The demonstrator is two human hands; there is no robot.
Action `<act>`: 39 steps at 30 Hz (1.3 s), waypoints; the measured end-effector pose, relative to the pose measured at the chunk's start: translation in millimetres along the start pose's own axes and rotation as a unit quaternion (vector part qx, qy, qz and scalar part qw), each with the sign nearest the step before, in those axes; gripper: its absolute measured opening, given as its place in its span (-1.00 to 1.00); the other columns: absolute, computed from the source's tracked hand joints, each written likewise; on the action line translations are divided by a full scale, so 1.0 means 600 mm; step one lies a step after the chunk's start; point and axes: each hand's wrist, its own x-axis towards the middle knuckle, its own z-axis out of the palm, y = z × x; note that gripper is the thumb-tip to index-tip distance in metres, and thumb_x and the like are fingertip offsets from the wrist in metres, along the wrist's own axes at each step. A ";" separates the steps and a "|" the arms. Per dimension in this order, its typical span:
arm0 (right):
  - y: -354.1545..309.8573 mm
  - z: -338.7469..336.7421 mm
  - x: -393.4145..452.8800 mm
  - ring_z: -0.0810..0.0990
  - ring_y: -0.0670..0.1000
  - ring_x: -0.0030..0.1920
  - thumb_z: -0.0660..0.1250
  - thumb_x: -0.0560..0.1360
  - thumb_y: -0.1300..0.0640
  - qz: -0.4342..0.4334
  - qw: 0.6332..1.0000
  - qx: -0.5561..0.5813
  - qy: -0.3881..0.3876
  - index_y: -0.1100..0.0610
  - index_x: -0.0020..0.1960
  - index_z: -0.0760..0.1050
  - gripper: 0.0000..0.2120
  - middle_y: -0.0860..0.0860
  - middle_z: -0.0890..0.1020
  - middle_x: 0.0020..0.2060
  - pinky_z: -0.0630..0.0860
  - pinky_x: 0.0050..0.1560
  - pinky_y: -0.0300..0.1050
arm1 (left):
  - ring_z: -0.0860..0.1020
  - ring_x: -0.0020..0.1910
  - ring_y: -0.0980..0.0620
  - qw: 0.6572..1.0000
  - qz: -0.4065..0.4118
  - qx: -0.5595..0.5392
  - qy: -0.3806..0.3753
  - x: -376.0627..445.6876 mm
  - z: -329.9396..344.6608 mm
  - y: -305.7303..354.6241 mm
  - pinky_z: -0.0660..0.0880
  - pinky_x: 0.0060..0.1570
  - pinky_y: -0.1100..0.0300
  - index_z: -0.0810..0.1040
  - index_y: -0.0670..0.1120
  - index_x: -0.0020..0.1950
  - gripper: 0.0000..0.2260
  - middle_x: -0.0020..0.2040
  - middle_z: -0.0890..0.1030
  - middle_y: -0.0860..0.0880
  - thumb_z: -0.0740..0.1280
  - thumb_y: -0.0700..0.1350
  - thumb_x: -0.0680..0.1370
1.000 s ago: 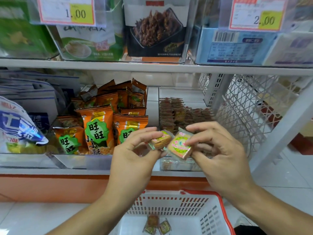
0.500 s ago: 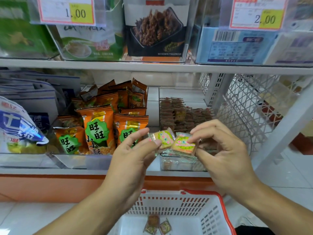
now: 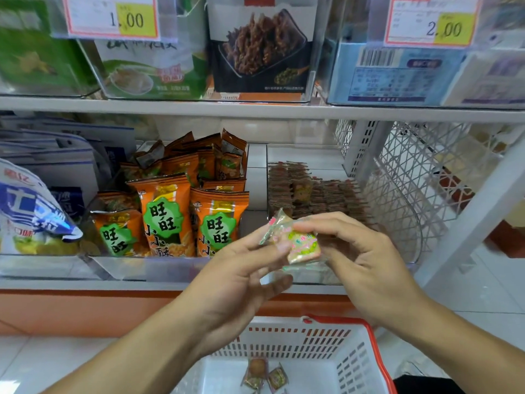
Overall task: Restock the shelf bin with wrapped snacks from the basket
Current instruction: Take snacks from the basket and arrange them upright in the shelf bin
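Two hands meet before the clear bin (image 3: 403, 211): our right hand (image 3: 360, 260) pinches a wrapped snack (image 3: 302, 245) between curled fingers and thumb, and our left hand (image 3: 241, 268) nips the wrapper's left edge with thumb and forefinger. We hold the snack just over the bin's front lip, where rows of like snacks already stand. Below, the basket (image 3: 366, 362) holds a few more.

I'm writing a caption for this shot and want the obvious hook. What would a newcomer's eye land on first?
First, the two hands at centre: the left hand and right hand together pinch a small wrapped snack in front of the clear shelf bin. Next, the bright orange snack bags to the left, then the red-rimmed basket below.
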 end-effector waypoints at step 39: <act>0.201 -0.005 0.174 0.50 0.09 0.39 0.27 0.55 0.40 0.279 0.919 -0.278 0.022 -0.12 0.57 0.23 -0.29 0.01 0.36 0.53 0.50 -0.02 -0.33 | 0.16 0.57 0.25 0.827 0.174 0.509 0.161 0.070 -0.017 -0.055 0.15 0.51 0.25 0.20 0.24 0.56 -0.32 0.60 0.09 0.28 0.47 0.01 0.55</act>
